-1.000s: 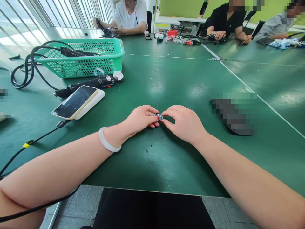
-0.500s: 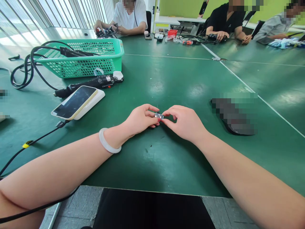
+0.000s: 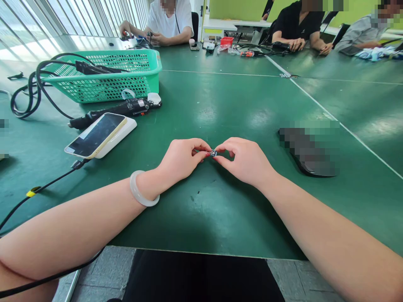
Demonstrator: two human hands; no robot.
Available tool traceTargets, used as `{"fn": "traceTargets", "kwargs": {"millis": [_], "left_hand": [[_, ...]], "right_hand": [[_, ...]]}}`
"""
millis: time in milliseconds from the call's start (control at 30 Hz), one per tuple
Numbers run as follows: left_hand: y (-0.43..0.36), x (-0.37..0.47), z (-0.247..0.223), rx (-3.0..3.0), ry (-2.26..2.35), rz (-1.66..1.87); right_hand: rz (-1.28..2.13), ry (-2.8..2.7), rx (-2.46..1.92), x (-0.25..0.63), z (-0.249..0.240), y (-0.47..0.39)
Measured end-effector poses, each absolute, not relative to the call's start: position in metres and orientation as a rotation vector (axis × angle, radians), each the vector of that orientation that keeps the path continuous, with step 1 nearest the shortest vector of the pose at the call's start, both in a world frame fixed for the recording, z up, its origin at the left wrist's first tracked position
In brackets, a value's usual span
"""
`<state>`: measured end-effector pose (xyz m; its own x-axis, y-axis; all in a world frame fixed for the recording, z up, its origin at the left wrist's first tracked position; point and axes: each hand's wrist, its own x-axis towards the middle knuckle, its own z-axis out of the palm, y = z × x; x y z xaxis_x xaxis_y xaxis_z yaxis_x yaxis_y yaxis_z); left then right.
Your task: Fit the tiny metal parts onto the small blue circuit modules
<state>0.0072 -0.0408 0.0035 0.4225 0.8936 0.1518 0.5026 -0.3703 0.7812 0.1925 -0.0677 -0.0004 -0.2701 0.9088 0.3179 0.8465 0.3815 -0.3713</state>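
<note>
A tiny silvery metal piece (image 3: 213, 153) with dark spots sits between my two hands, just above the green table (image 3: 176, 222). From its left side, my left hand (image 3: 182, 157) pinches it with thumb and fingertips. My right hand (image 3: 247, 159) grips its other side between thumb and index finger. Fingertips cover part of the piece, and it is too small for me to tell its exact kind. A pale bangle (image 3: 137, 188) circles my left wrist.
A phone (image 3: 96, 133) rests on a white block at left, beside a black corded tool (image 3: 110, 114). Behind them stands a green basket (image 3: 149, 77) with cables. A dark, partly blurred object (image 3: 310, 157) lies at right. Several people sit across the table.
My left fingers have closed in and shifted their hold on the small metal piece, which now looks turned and shows less of its length. My right hand has barely moved.
</note>
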Motion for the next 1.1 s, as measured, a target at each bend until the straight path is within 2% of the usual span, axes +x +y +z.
{"fn": "traceTargets", "kwargs": {"millis": [1100], "left_hand": [[-0.041,0.0068,0.0046,2.037,1.285,0.677]], "right_hand": [[-0.015,-2.342,-1.485,0.1919,-0.0042,-0.0683]]}}
